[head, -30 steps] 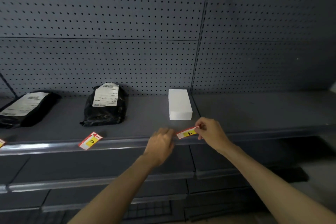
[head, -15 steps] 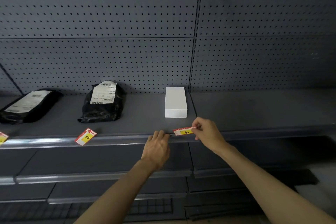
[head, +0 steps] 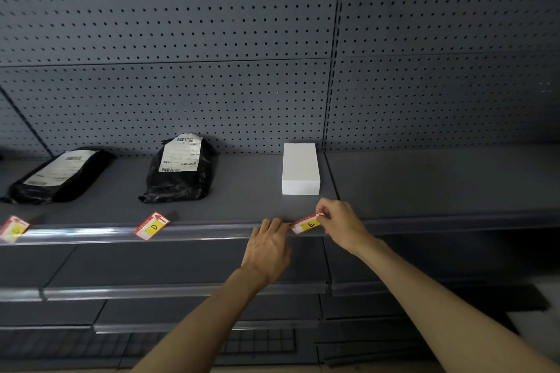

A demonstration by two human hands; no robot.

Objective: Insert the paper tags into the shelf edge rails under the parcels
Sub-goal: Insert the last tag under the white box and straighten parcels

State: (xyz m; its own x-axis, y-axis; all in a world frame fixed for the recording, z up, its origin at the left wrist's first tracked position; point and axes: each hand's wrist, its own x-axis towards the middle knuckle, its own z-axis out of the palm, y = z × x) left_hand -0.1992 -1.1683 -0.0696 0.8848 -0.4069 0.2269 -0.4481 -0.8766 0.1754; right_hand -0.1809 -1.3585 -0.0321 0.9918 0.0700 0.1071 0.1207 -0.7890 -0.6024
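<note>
A red, white and yellow paper tag marked E (head: 306, 223) lies against the shelf edge rail (head: 91, 234), just below a white box (head: 300, 168). My right hand (head: 341, 222) pinches the tag's right end. My left hand (head: 268, 247) rests with its fingertips on the rail beside the tag's left end. A tag marked D (head: 152, 225) sits tilted at the rail under a black parcel (head: 180, 168). Another tag (head: 13, 228) sits tilted at the far left, below a second black parcel (head: 57, 174).
The grey shelf (head: 424, 182) runs on to the right of the box with nothing standing on it. A pegboard back wall (head: 212, 39) rises behind. Lower shelves (head: 181, 288) step out beneath my arms.
The E tag has dropped from above the rail down against its face. My left hand's fingertips have settled on the rail next to it. The view has shifted slightly.
</note>
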